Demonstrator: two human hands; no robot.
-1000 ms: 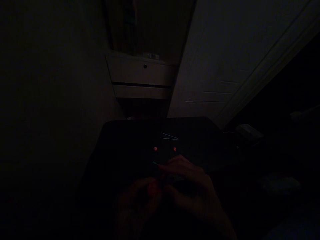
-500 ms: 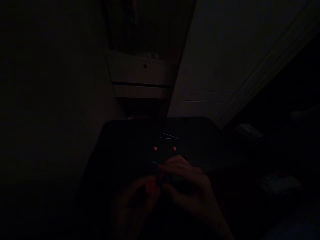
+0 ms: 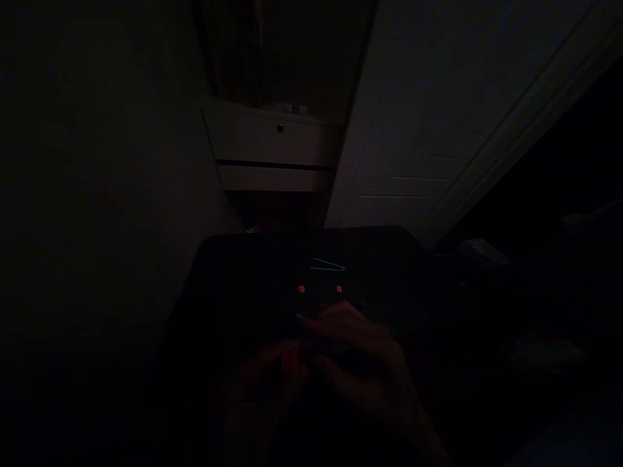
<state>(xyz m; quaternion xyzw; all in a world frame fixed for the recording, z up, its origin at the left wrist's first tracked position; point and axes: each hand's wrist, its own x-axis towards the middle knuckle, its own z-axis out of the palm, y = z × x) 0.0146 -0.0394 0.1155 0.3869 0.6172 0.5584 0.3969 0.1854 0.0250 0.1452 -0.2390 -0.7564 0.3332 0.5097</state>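
Observation:
The light is very dim. My left hand (image 3: 260, 379) is closed on a small red piece (image 3: 291, 360), whose kind I cannot make out. My right hand (image 3: 367, 357) meets it from the right, its fingers bent and pinched together. A small teal tip (image 3: 299, 316) shows just past my right index finger. Whatever lies between the two hands is lost in shadow. Beyond my hands, two small orange pieces lie on the dark tabletop (image 3: 243, 272): a star-like one (image 3: 302, 289) and a squarish one (image 3: 339, 289). Behind them lies a thin, pale V-shaped tool like tweezers (image 3: 331, 269).
Past the table's far edge stands a cabinet with a drawer (image 3: 272, 139) and a round lock. A pale door or panel (image 3: 403, 149) leans into view on the right. A whitish box (image 3: 484, 253) sits to the table's right.
The picture has become darker. My hands and the red piece have shifted very slightly left. The things on the table have not visibly moved.

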